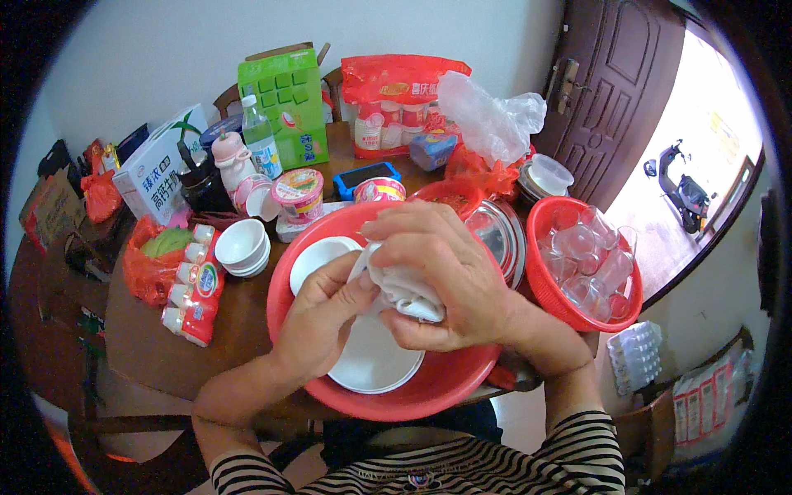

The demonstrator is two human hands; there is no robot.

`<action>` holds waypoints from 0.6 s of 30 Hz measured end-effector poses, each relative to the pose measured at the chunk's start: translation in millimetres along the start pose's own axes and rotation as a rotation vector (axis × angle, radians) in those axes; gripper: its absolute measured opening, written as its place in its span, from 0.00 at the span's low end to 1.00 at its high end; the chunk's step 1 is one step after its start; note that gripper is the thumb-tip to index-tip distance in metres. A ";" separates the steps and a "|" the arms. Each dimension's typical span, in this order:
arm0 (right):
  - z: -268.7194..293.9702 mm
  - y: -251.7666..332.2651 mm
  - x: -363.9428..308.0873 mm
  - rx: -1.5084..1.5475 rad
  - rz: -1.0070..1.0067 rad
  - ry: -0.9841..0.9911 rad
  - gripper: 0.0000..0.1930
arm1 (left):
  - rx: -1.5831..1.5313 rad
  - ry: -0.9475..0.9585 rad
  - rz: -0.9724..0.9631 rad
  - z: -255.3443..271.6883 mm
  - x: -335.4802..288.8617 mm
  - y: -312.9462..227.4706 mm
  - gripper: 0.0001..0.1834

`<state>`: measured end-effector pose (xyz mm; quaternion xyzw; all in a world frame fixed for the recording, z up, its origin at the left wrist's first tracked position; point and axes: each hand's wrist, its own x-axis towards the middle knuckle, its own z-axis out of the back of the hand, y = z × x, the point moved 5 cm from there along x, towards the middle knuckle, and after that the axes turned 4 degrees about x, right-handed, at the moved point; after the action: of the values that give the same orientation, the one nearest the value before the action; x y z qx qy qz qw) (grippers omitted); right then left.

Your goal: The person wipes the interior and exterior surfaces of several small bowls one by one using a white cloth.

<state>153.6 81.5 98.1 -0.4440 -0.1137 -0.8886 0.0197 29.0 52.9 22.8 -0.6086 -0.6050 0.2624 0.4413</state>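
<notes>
Over a large red plastic basin (462,375), both my hands are close together. My left hand (315,309) is closed on a white bowl (357,266), thumb on its near side; only a strip of its rim shows. Bunched in my right hand (462,276) is a white cloth (408,299), pressed against the bowl with fingers curled over the top. Below them in the basin lie a wide white dish (375,363) and, farther back, another white bowl (316,257). My hands hide part of the basin's inside.
A stack of white bowls (242,247) stands left of the basin, beside small bottles in red wrap (196,289). On the right, a red basket (540,285) holds several clear glasses. Behind are metal trays (507,239), cup noodles (299,196) and a green box (285,107).
</notes>
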 end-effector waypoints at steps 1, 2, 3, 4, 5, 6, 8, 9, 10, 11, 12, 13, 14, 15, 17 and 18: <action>0.1 -2.6 3.1 0.057 0.012 0.003 0.19 | -0.008 -0.009 -0.017 1.2 -0.1 -0.8 0.17; 0.1 -4.7 5.7 0.115 0.024 0.006 0.19 | -0.015 -0.018 -0.035 2.6 0.1 -2.2 0.17; 0.5 -5.0 9.0 0.130 0.005 0.014 0.18 | -0.018 0.009 -0.054 1.3 0.6 -6.0 0.18; 0.9 -7.4 12.2 0.116 -0.029 0.026 0.18 | -0.007 0.027 -0.051 1.1 0.9 -7.7 0.17; 2.3 -10.5 15.0 0.102 -0.063 0.039 0.17 | 0.004 0.044 -0.048 0.6 1.7 -8.8 0.17; 1.7 -13.9 16.4 0.088 -0.096 0.052 0.16 | 0.015 0.060 -0.045 0.0 1.6 -8.4 0.17; 2.0 -20.5 17.7 0.117 -0.118 0.003 0.13 | 0.031 0.065 -0.026 0.6 4.5 -1.4 0.18; 1.9 -26.4 15.5 0.143 -0.140 -0.020 0.12 | 0.064 0.058 -0.019 2.4 5.9 2.1 0.18; 3.5 -30.4 13.4 0.168 -0.162 -0.048 0.11 | 0.099 0.054 -0.010 2.6 6.8 3.8 0.18; 6.2 -34.3 10.9 0.190 -0.214 -0.070 0.10 | 0.128 0.054 -0.016 -0.6 6.1 1.1 0.18; 6.6 -38.7 8.7 0.241 -0.257 -0.096 0.10 | 0.136 0.055 -0.021 -0.5 7.0 0.9 0.18; 5.1 -44.6 3.9 0.296 -0.306 -0.123 0.10 | 0.142 0.055 -0.020 1.1 7.7 2.3 0.18; 4.1 -49.1 -0.1 0.350 -0.355 -0.150 0.10 | 0.148 0.055 -0.019 2.2 8.0 3.9 0.18; 4.8 -45.3 -1.8 0.308 -0.363 -0.158 0.09 | 0.132 0.056 -0.004 2.1 7.4 5.2 0.18; 3.9 -27.9 0.6 0.076 -0.096 -0.139 0.09 | 0.170 0.066 -0.027 1.5 8.3 6.8 0.18; 1.4 -18.9 0.6 -0.041 0.036 -0.128 0.10 | 0.189 0.073 -0.038 1.4 8.5 7.7 0.18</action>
<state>151.8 100.2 95.9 -0.5019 -0.0885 -0.8602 0.0191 32.8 62.4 17.3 -0.5619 -0.5725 0.2877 0.5232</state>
